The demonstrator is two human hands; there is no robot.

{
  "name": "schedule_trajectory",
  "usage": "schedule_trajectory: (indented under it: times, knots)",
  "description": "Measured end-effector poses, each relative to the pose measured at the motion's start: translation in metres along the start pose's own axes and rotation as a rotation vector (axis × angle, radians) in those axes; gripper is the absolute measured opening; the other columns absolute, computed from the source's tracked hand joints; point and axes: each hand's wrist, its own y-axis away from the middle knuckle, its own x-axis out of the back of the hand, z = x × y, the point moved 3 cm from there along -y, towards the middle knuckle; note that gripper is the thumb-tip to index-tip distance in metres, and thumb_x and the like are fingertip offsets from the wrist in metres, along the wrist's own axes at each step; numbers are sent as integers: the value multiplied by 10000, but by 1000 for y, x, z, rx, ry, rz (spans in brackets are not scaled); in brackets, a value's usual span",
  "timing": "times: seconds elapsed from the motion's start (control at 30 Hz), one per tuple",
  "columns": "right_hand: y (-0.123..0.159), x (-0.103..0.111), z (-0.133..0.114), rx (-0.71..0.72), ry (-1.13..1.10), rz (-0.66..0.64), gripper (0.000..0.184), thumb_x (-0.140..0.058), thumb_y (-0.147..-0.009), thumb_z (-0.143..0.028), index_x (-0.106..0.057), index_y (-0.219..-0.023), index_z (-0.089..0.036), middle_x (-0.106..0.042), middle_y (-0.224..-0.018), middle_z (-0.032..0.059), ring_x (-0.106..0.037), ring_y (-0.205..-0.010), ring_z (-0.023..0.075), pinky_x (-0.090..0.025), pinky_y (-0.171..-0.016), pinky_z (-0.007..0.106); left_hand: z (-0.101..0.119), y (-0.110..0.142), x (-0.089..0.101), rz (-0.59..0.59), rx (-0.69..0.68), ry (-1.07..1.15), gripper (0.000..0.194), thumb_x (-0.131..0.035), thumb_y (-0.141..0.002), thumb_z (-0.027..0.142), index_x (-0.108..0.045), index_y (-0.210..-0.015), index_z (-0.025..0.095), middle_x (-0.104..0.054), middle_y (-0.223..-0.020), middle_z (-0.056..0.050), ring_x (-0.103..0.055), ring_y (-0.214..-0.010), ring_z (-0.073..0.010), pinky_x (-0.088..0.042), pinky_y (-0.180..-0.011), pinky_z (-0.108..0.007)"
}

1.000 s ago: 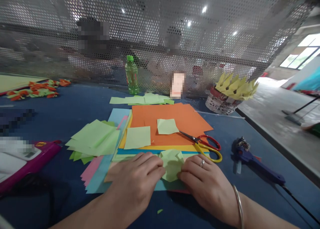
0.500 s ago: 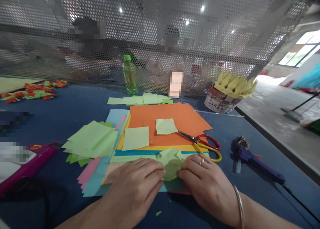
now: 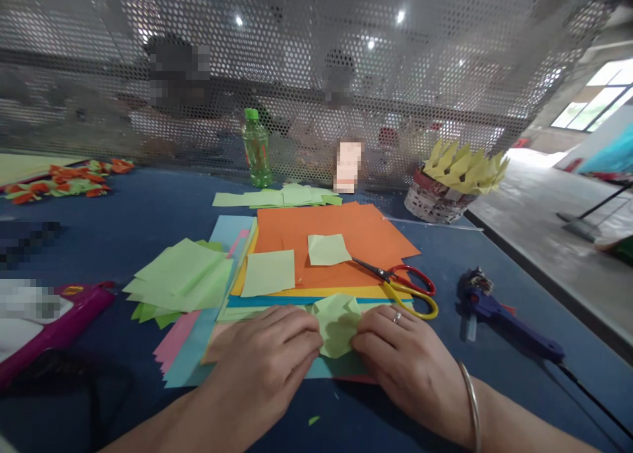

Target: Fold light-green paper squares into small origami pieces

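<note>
Between my two hands lies a light green paper piece (image 3: 338, 328) with creased edges, over a stack of coloured sheets. My left hand (image 3: 277, 354) closes its fingers on the paper's left edge. On the right edge, the curled fingers of my right hand (image 3: 400, 361) hold it too; my thumbs are hidden. Just beyond, two green paper squares (image 3: 268, 273) rest on the orange sheets (image 3: 341, 222). Scissors (image 3: 395, 283) with one red and one yellow handle loop lie partly spread beside them, close to my right hand.
A pile of green squares (image 3: 178, 278) lies at the left, a magenta tool (image 3: 74, 314) farther out. To the right is a blue glue gun (image 3: 514, 324) with its cord. Behind stand a green bottle (image 3: 256, 151), paper strips (image 3: 281, 196) and a yellow-rimmed basket (image 3: 438, 196) before a perforated metal panel (image 3: 297, 57).
My left hand has shifted very slightly left along the green paper's edge. Both hands still hold it, and everything else looks the same.
</note>
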Motion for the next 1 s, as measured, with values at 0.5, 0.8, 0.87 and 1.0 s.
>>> schedule_trajectory:
  times: [0.5,0.8,0.87,1.0]
  knots:
    - [-3,2,-1,-14,10,-12,202,-488,-978,-138,-664,-887,-177,-636,-816,50,-568,-778,189,-458,-761,325,0,1,-1,10,1,10,174,-481,-1002,120,-629,-1001,212,-664,-996,-20,-621,-915,-193,-478,-785,-341]
    - [-4,3,-1,-22,31,-9,224,-478,-981,-139,-660,-857,-178,-626,-793,41,-566,-761,175,-455,-741,301,1,1,-1,23,-15,-6,205,-464,-988,102,-631,-1025,215,-682,-1026,-34,-651,-916,-198,-506,-798,-332]
    - [-4,3,-1,-21,32,-7,223,-477,-982,-139,-662,-865,-179,-625,-792,40,-564,-758,175,-454,-740,301,0,2,-1,14,-16,-4,208,-455,-994,104,-626,-1037,215,-680,-1032,-39,-650,-923,-198,-507,-811,-335]
    - [-3,2,-1,-19,39,-12,228,-476,-986,-142,-652,-844,-178,-621,-793,39,-553,-750,174,-449,-730,303,-1,3,-3,6,-16,-4,200,-455,-1004,111,-619,-1049,215,-673,-1046,-39,-645,-951,-199,-501,-838,-341]
